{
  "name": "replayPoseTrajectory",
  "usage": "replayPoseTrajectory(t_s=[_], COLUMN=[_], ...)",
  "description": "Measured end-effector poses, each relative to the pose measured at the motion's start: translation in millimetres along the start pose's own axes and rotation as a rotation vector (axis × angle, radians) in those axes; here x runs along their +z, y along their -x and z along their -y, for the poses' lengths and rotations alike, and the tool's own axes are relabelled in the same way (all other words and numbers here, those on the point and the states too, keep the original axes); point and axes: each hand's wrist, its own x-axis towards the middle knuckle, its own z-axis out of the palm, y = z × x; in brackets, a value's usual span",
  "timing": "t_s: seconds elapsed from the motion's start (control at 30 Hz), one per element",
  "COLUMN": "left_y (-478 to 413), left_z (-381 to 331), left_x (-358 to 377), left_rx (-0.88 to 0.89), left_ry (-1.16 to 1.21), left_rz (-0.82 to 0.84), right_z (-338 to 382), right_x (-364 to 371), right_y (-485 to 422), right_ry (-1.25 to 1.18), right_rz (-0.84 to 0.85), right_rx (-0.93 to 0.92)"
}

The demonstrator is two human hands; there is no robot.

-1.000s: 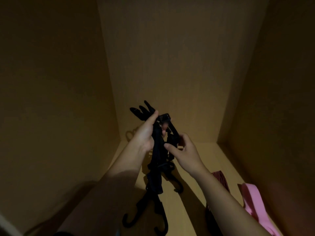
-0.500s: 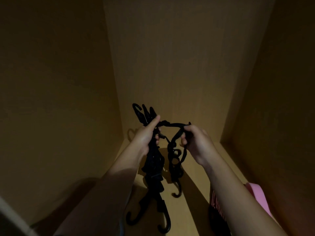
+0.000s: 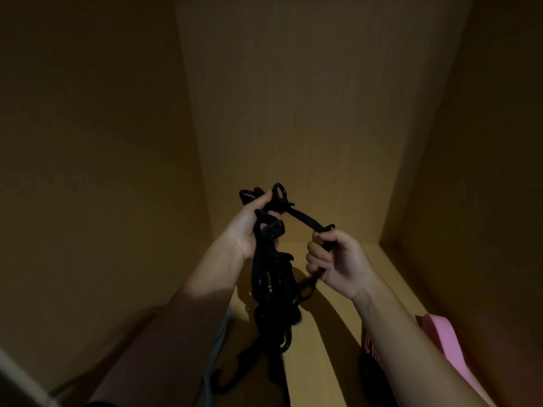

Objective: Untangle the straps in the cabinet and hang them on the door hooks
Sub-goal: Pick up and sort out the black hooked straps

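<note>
A tangled bundle of black straps point(image 3: 273, 286) with black hooks hangs above the cabinet floor point(image 3: 320, 356). My left hand point(image 3: 249, 227) grips the top of the bundle, with several hook ends sticking up past its fingers. My right hand point(image 3: 335, 259) holds one strap point(image 3: 302, 219) in a fist; that strap runs taut between the two hands, and its loose end with a ring dangles below the fist. The lower hooks of the bundle hang near the floor in shadow. No door hooks are in view.
Dim wooden cabinet walls close in at the left point(image 3: 88, 171), back point(image 3: 308, 113) and right point(image 3: 484, 186). A pink strap point(image 3: 440, 336) and a dark red striped item point(image 3: 373, 351) lie on the floor at the lower right, under my right forearm.
My right hand has moved from touching the bundle to pulling one strap out to the right and down. My left hand has lifted the bundle slightly and kept its grip.
</note>
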Motion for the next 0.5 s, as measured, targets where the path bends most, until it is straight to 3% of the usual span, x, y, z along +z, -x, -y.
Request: replayPoseTrajectory(t_s=[0.07, 0.2, 0.37, 0.43, 0.5], left_y=[0, -1, -3, -3, 0], left_z=[0, 1, 2, 1, 2], left_x=[1, 10, 14, 11, 8], left_rx=[0.060, 0.153, 0.204, 0.216, 0.200], left_ry=[0.029, 0.037, 0.077, 0.114, 0.092], left_rz=[-0.049, -0.218, -0.280, -0.260, -0.223], right_z=[-2, -10, -15, -13, -8], right_x=[-1, 19, 32, 31, 31], right_y=[4, 16, 15, 16, 15], right_ry=[0.012, 0.449, 0.820, 0.812, 0.598], right_rz=[0.057, 0.045, -0.151, -0.252, -0.296], right_rx=[0.083, 0.116, 0.011, -0.005, -0.025])
